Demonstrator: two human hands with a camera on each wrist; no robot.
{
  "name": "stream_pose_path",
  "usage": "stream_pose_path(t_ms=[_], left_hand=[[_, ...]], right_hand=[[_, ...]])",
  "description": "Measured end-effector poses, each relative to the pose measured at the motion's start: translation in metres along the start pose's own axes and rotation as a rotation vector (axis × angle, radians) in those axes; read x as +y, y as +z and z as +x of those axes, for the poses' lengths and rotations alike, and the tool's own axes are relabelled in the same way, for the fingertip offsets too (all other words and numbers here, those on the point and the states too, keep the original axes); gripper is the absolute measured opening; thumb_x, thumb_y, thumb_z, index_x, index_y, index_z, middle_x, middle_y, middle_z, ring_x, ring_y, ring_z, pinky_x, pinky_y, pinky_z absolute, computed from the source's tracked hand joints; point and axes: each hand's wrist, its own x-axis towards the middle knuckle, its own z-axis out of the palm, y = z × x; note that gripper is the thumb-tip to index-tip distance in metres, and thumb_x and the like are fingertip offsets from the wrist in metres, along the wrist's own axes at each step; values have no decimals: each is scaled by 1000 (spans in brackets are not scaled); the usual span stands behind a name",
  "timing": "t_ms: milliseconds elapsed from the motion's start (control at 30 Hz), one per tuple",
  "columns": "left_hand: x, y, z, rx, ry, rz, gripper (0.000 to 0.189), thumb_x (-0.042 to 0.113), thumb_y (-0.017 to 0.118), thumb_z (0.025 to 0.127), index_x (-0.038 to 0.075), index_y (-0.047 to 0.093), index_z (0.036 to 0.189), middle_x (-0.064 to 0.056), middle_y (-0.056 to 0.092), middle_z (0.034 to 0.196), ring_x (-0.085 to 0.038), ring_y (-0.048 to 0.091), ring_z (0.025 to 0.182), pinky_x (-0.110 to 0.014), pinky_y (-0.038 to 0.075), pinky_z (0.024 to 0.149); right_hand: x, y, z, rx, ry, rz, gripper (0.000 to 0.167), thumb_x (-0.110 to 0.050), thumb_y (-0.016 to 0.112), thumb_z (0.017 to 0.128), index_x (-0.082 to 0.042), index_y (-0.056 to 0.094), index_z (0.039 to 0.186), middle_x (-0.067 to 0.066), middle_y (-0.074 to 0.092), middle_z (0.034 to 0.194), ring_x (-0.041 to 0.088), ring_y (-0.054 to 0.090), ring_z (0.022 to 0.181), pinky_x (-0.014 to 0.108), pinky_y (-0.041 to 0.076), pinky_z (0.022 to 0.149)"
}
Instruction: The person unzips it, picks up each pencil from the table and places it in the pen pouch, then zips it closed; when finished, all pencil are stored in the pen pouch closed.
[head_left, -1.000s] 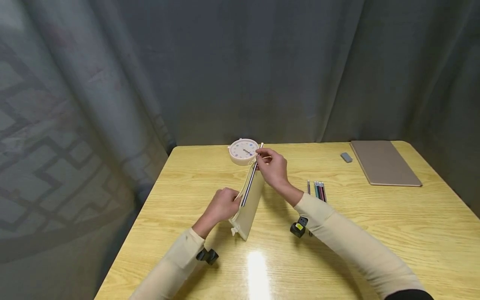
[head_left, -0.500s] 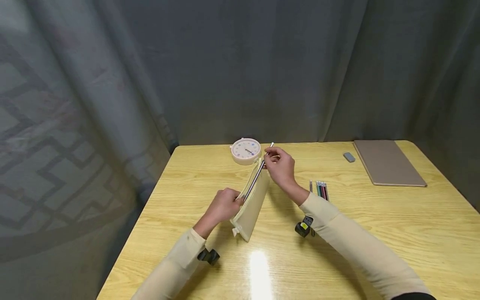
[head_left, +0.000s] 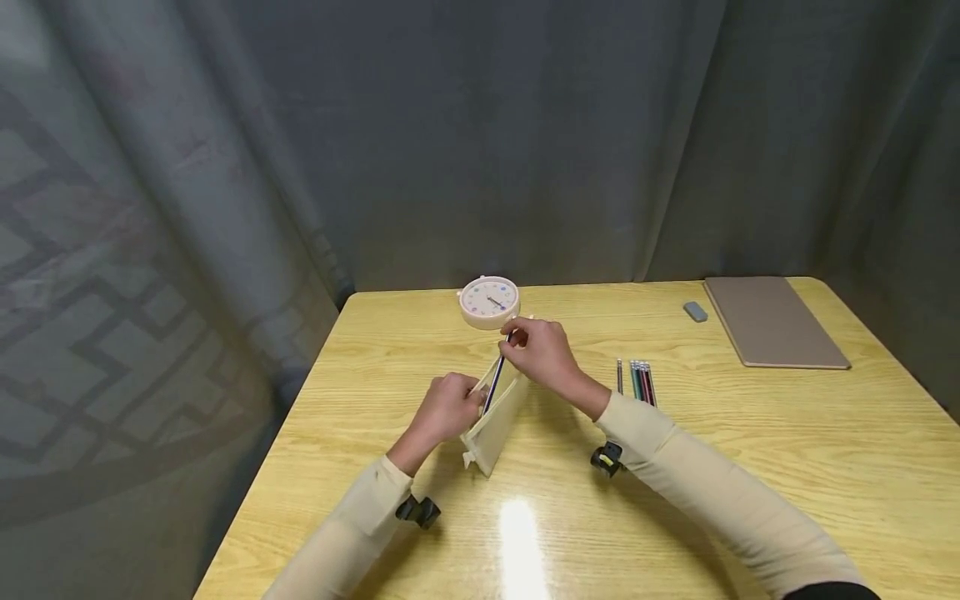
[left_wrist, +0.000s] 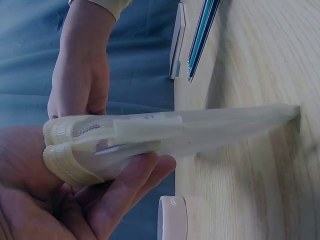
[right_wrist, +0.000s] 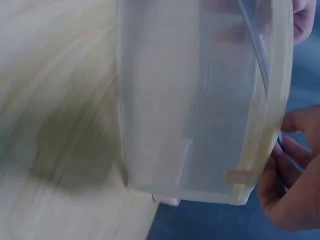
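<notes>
A pale cream zip pouch (head_left: 493, 433) with see-through mesh sides stands on its edge on the table, mouth upward. My left hand (head_left: 447, 406) grips its near end by the rim, fingers curled along one side in the left wrist view. Over the far end, my right hand (head_left: 542, 354) pinches the upper part of a dark pencil (head_left: 494, 383), which slants down into the pouch mouth. Through the mesh in the right wrist view, the pencil (right_wrist: 256, 45) shows inside, close under the zip edge. Its lower end is hidden by my left hand in the head view.
A pink round clock (head_left: 489, 302) lies behind the pouch. Several pencils (head_left: 642, 383) lie side by side right of my right hand, with a single pencil (head_left: 619, 375) beside them. Farther right are a grey eraser (head_left: 695, 312) and a brown notebook (head_left: 776, 323).
My right hand has come down toward the pouch, taking the pencil deeper into its mouth. The pencil's top end no longer sticks up above the fingers. My left hand keeps its grip, nearly still.
</notes>
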Motion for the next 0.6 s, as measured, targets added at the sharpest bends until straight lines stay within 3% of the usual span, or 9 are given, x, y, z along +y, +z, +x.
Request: stream_pose_path(t_ms=[133,300,467,600], left_hand=[[-1,-1,-1,3,8,-3,36,6,61,98,9,61,63,8,45,53,-7,41,48,-23,32,48],[-2,-2,-4,-4,-65,-64,26,6,60,101,1,73,78,0,62,61,-7,49,50,-21,37,48],[-5,-5,-5,8,-131,-130,22,7,59,101,-3,77,94,-11,74,79,-9,62,56,-23,47,50],[-5,-6,-4,-8,-168,-160,24,8,57,103,-4,77,97,-14,77,91,-14,71,62,-25,53,55]], right_hand=[[2,-3,0,-75,-39,-171,12,-15,73,86,-5,78,91,4,74,77,23,61,75,39,48,71],[8,-9,1,-98,-169,-358,10,-17,73,84,-9,79,83,0,70,69,22,56,67,40,44,70],[13,-12,-1,-80,-281,-445,11,-19,76,86,-10,77,81,-1,69,67,22,55,66,41,40,70],[14,-13,-4,-85,-381,-498,11,-19,76,89,-10,77,82,-2,68,66,23,58,69,42,43,72]])
